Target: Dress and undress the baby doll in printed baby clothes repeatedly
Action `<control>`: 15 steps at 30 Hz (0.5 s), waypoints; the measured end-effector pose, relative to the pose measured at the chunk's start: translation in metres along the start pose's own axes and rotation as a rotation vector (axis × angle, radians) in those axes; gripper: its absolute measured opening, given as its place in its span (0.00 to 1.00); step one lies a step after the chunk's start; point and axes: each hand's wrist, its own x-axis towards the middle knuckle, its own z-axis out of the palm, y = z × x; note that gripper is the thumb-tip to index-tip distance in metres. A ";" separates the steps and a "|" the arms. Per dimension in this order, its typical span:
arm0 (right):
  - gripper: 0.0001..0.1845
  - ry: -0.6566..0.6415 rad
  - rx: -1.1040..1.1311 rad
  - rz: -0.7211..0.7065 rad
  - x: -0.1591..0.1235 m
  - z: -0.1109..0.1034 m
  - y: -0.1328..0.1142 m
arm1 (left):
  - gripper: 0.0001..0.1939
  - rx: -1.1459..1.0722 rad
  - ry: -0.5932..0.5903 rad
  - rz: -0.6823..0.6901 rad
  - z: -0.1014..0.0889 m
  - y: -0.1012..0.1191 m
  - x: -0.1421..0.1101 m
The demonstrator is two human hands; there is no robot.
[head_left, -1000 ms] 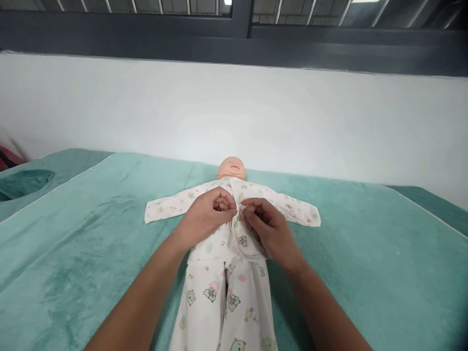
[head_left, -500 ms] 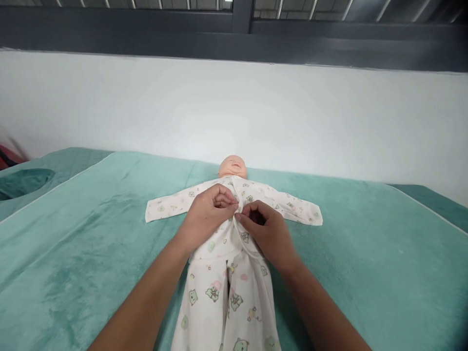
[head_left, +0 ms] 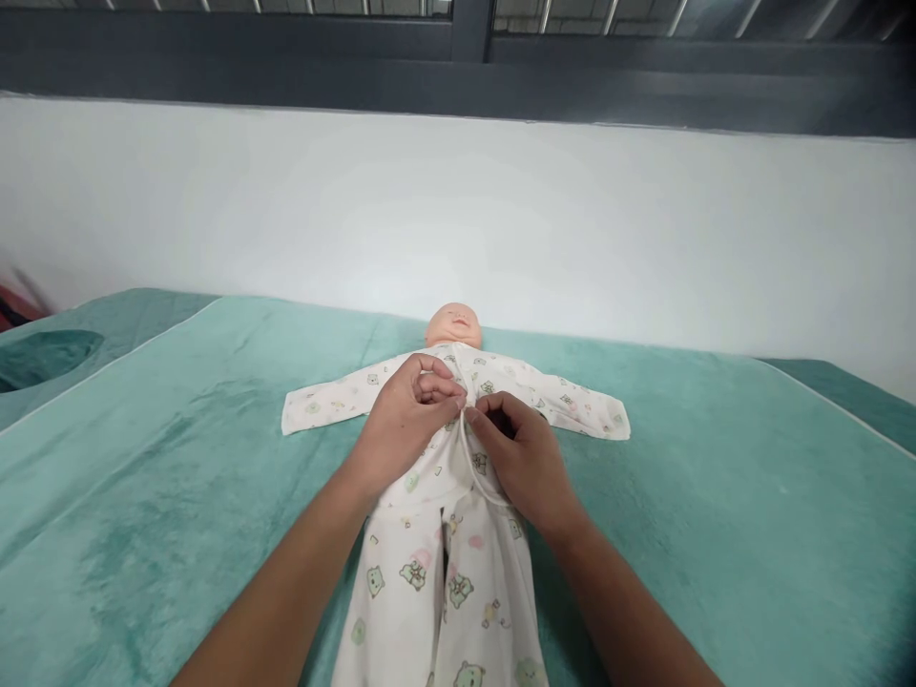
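Observation:
A baby doll [head_left: 453,326] lies on its back, its head at the far side, wearing a white printed baby shirt [head_left: 422,472] with the sleeves spread wide. Matching trousers [head_left: 401,611] cover its legs. At the chest, my left hand [head_left: 411,410] pinches the shirt's front edge between thumb and fingers. My right hand [head_left: 522,453] grips the opposite side of the front opening, its fingertips almost against those of my left. Whatever fastener may be between the fingertips is hidden. Below the hands the shirt's front edge curves down to the right.
A green plush blanket [head_left: 178,458] spreads under the doll. Behind it rises a white wall [head_left: 458,210], topped by a dark window frame [head_left: 286,72] with bars. Something red [head_left: 18,303] shows at the far left edge.
Both hands stay at the chest, with only slight shifts of the fingers. The view has moved a little.

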 end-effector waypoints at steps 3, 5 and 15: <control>0.11 0.027 -0.012 -0.020 0.000 0.002 0.002 | 0.10 0.016 0.022 0.009 0.002 -0.001 0.001; 0.09 0.031 -0.020 -0.029 0.000 0.003 0.001 | 0.08 0.059 0.060 0.037 0.005 -0.002 0.002; 0.09 0.055 -0.032 -0.012 -0.001 0.003 -0.001 | 0.08 0.172 0.135 0.111 0.008 -0.007 0.002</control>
